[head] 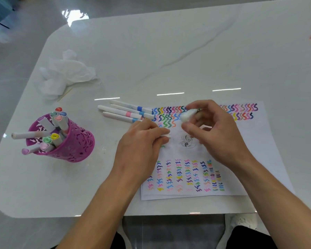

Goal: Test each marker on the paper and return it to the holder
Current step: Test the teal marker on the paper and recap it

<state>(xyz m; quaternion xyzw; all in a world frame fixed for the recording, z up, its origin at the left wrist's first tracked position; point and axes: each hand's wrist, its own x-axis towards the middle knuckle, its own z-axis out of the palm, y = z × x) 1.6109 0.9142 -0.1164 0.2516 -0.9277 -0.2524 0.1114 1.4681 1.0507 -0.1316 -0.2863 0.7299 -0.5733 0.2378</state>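
A marker (166,136) is clamped in the left hand (142,141) over the paper (258,159); its cap (187,115) is pinched by the right hand (214,130). Cap should be pressed fully home before return to the holder (75,141).

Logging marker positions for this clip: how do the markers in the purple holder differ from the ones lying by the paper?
The markers in the purple holder stand or lean with coloured caps up; the loose markers lie flat on the table, side by side, showing coloured bands. Both groups have white barrels.
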